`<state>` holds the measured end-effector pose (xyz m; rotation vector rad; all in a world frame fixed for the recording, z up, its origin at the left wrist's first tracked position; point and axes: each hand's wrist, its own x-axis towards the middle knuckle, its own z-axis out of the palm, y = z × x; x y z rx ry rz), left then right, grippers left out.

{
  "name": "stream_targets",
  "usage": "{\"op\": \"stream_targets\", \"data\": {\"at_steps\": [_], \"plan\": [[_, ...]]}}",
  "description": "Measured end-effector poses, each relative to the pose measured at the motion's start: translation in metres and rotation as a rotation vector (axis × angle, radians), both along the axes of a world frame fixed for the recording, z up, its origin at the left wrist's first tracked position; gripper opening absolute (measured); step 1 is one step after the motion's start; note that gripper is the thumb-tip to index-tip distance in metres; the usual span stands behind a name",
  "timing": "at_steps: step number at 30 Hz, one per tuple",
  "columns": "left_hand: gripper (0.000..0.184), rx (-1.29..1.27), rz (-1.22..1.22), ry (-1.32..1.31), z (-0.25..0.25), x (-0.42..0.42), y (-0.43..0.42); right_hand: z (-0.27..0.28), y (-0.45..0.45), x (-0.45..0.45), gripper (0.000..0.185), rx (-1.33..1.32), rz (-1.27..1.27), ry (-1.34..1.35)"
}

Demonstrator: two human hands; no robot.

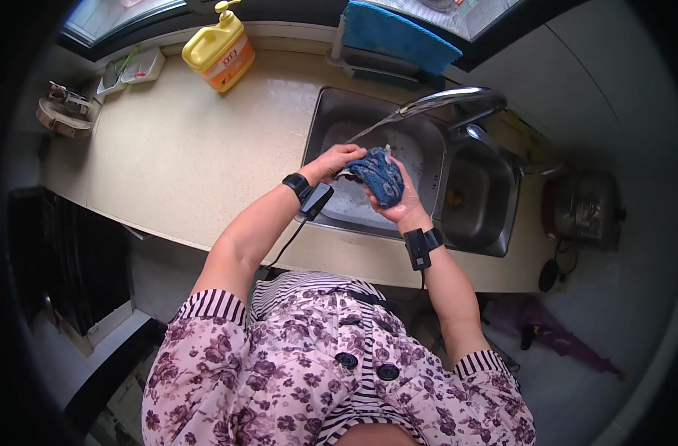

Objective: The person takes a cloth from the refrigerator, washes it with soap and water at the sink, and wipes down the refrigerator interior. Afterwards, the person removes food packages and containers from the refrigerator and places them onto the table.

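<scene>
Over the large sink basin (328,123), a wet blue cloth (382,178) with foam on it is bunched between my two hands. My right hand (407,199) cups the cloth from the right and below, fingers wrapped round it. At the cloth's left end, my left hand (335,161) is closed, thumb and fingers pinching. A small dark thing with a pale edge (347,175) shows under the cloth beside my left fingers; its kind is mostly hidden. Water runs from the faucet (446,100) and falls just behind my hands. Suds cover the basin floor.
A smaller basin (476,197) adjoins on the right. On the counter (198,149) stand a yellow pump jug (220,50) and white trays (142,68). A blue towel (402,37) hangs behind the sink. A metal pot (584,208) sits at the far right.
</scene>
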<state>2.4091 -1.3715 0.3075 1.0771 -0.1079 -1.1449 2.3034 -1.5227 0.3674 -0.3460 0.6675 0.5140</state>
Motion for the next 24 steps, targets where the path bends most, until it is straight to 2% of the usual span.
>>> {"op": "stream_targets", "data": {"at_steps": [1, 2, 3, 5, 6, 7, 8, 10, 12, 13, 16, 20, 22, 24], "plan": [[0.043, -0.121, -0.004, 0.19, -0.017, -0.004, 0.002, -0.002, -0.002, -0.003, 0.049, 0.063, -0.023, -0.048], [0.062, -0.099, 0.012, 0.359, -0.002, -0.01, 0.011, -0.003, -0.001, -0.006, 0.052, 0.127, -0.048, -0.094], [0.069, -0.213, 0.052, 0.507, 0.01, -0.019, 0.014, -0.004, 0.001, -0.008, 0.052, 0.129, -0.046, -0.093], [0.08, -0.459, 0.087, 0.701, 0.014, -0.031, 0.014, 0.003, 0.013, -0.006, 0.054, 0.433, -0.124, -0.136], [0.083, -0.591, 0.082, 0.746, 0.009, -0.035, 0.014, 0.008, 0.02, -0.009, 0.054, 0.435, -0.124, -0.135], [0.093, -0.648, 0.099, 0.775, -0.036, -0.036, 0.007, 0.026, 0.032, -0.009, 0.056, 0.278, -0.166, -0.076], [0.097, -0.542, 0.253, 0.686, -0.004, -0.04, 0.004, 0.041, 0.042, -0.009, 0.058, 0.121, -0.203, -0.018], [0.102, -0.575, 0.277, 0.644, 0.003, -0.039, 0.002, 0.037, 0.047, -0.01, 0.058, 0.13, -0.192, 0.0], [0.106, -0.664, 0.313, 0.661, 0.01, -0.034, 0.004, 0.009, 0.04, -0.019, 0.06, 0.608, -0.301, -0.067], [0.11, -0.754, 0.351, 0.679, 0.01, -0.033, 0.004, 0.01, 0.043, -0.018, 0.063, 0.634, -0.361, -0.052], [0.115, -0.79, 0.346, 0.761, 0.008, -0.032, 0.003, 0.008, 0.045, -0.017, 0.064, 0.623, -0.397, -0.092], [0.118, -0.782, 0.405, 0.678, 0.011, -0.035, 0.003, 0.005, 0.043, -0.014, 0.064, 0.685, -0.377, -0.116], [0.118, -0.812, 0.413, 0.724, 0.002, -0.032, 0.002, 0.005, 0.043, -0.014, 0.062, 0.679, -0.398, -0.129], [0.119, -0.971, 0.335, 0.861, -0.015, -0.029, 0.002, 0.006, 0.045, -0.012, 0.063, 0.701, -0.414, -0.144]]}}
